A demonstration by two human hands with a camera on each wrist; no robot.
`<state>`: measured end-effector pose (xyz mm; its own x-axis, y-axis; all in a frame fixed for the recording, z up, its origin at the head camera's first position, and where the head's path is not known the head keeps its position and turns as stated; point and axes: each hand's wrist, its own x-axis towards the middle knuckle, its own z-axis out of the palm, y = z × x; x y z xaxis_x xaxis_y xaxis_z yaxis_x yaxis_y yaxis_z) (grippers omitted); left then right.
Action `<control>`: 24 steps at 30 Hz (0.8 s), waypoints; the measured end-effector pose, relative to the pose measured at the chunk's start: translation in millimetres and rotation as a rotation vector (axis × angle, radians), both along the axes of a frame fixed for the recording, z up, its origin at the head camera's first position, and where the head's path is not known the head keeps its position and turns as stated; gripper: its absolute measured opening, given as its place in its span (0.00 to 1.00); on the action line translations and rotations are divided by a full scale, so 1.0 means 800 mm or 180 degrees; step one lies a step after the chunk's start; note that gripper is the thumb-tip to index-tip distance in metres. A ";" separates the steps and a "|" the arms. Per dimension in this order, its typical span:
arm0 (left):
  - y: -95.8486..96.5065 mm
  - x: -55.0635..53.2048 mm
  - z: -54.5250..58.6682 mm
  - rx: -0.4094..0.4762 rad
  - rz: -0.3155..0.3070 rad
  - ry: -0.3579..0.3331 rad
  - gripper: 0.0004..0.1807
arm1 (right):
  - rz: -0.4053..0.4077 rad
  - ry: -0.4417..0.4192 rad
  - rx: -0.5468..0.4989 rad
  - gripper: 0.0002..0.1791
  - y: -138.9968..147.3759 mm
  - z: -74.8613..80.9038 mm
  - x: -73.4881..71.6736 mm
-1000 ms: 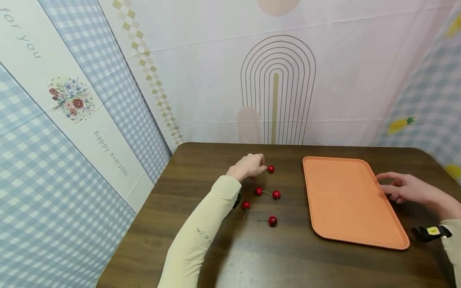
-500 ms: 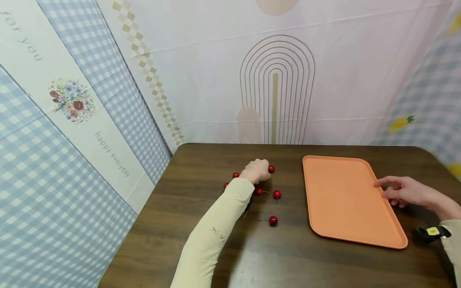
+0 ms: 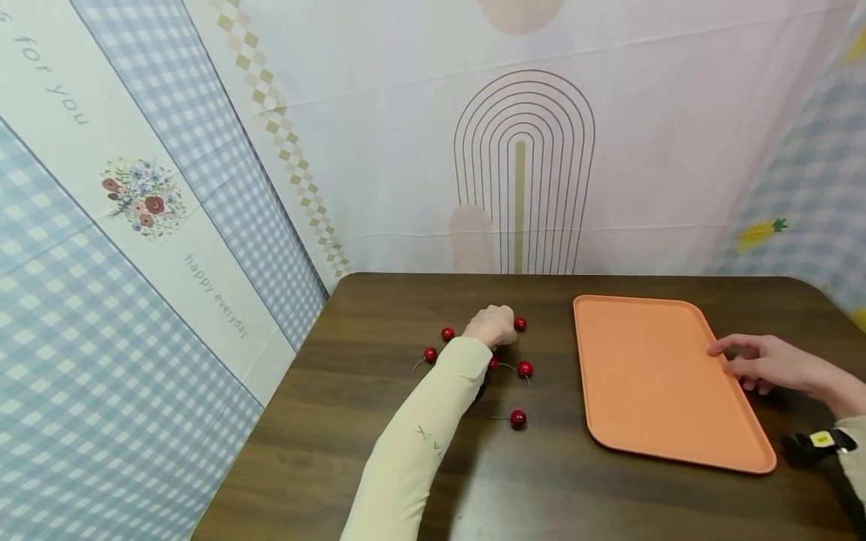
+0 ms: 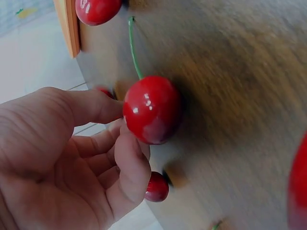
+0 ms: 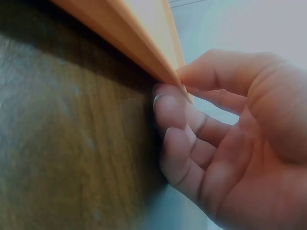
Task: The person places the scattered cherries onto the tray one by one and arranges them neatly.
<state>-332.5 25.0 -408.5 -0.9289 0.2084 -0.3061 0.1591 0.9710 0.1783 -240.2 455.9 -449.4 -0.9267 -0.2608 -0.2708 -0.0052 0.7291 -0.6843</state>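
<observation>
In the head view my left hand [image 3: 492, 324] is low over the table among several red cherries, its back hiding its fingertips. The left wrist view has one cherry [image 4: 152, 110] with a green stem in front of those fingertips, so whether they hold anything is hidden. Nearby, another cherry [image 3: 519, 324] is just right of the hand, and one more [image 3: 448, 333] is left of it. At the right, my right hand [image 3: 771, 364] pinches the long edge of an orange tray [image 5: 148, 52], thumb above the rim and fingertips beneath.
Further cherries lie on the brown wooden table [image 3: 325, 421]: one at the left [image 3: 430, 354], one nearer the front [image 3: 518, 419]. A printed cloth [image 3: 379, 150] hangs behind the table, and a blue checked cloth [image 3: 88, 361] hangs at the left.
My left hand has shifted right and slightly nearer, uncovering two cherries on its left; over the last half second it barely moves. The right hand stays at the tray's edge.
</observation>
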 end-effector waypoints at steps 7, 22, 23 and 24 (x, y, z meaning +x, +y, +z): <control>0.005 0.000 0.001 -0.0141 -0.0010 0.0056 0.08 | -0.0005 -0.0005 -0.0012 0.19 0.000 0.000 0.000; 0.003 0.000 0.000 0.0012 -0.0409 0.0242 0.11 | 0.0128 0.0117 -0.0162 0.12 0.005 -0.001 0.002; 0.005 0.000 0.002 0.0059 -0.0446 0.0255 0.11 | 0.0138 0.0126 -0.0185 0.12 0.005 -0.001 0.002; 0.008 0.000 0.002 0.0111 -0.0482 0.0265 0.11 | 0.0158 0.0148 -0.0214 0.13 0.006 -0.002 0.002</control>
<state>-332.3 31.2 -406.6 -0.9079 0.3571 -0.2196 0.3188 0.9283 0.1915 -238.3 460.8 -450.6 -0.9233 -0.3228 -0.2081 -0.0731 0.6795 -0.7300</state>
